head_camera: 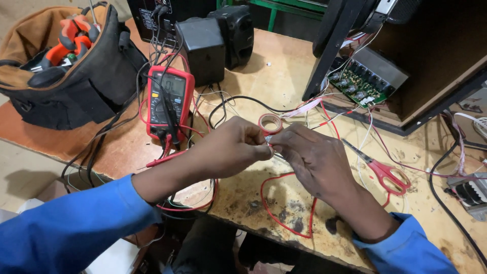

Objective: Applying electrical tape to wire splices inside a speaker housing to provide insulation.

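On a stained wooden bench [284,66], mid-surface, the left hand [228,149] and right hand [317,157] meet, fingertips pinched on a thin red wire [264,195] that loops toward the near edge; a red multimeter [170,101] stands left, red-handled scissors [383,170] right.

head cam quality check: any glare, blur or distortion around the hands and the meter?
Head view: lighting soft and even, faint shadows behind the speakers; left hand and right hand sharp, no motion blur; small item pinched between the fingertips too tiny to resolve; multimeter screen dull, no glare; wide-angle bending at the table edge.
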